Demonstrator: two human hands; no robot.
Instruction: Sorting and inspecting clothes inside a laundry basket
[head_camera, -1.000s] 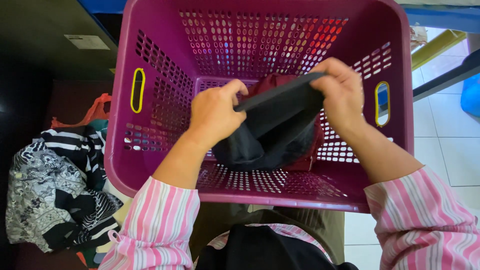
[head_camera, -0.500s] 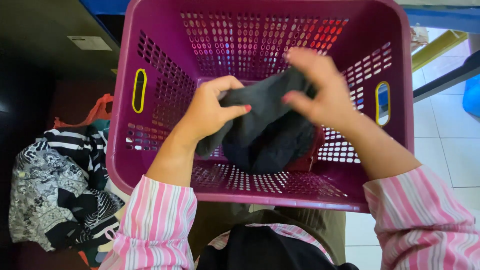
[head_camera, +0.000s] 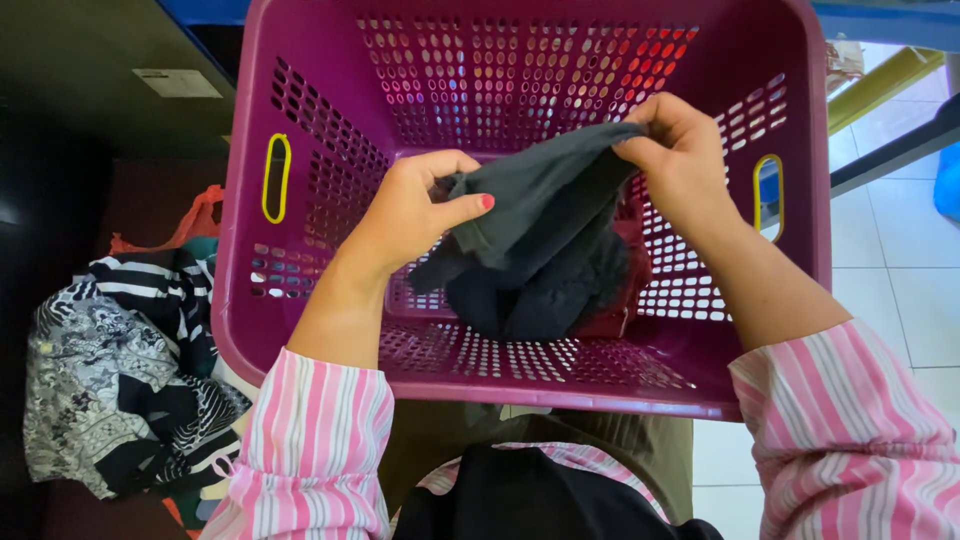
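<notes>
Hands: your left hand (head_camera: 415, 205) and right hand (head_camera: 680, 150) each pinch 1 end of the dark grey garment (head_camera: 540, 200), stretched above the magenta laundry basket (head_camera: 300, 120). Risk: either pinch looks shallow, so a slack edge could slip free and drop onto the dark clothes (head_camera: 545, 290) beneath, mixing with them

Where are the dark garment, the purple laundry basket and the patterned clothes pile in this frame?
dark garment (head_camera: 540, 200): head view, on the stretched cloth between the two hands.
purple laundry basket (head_camera: 300, 120): head view, on its perforated left wall.
patterned clothes pile (head_camera: 110, 370): head view, on the black-and-white fabric left of the basket.
</notes>
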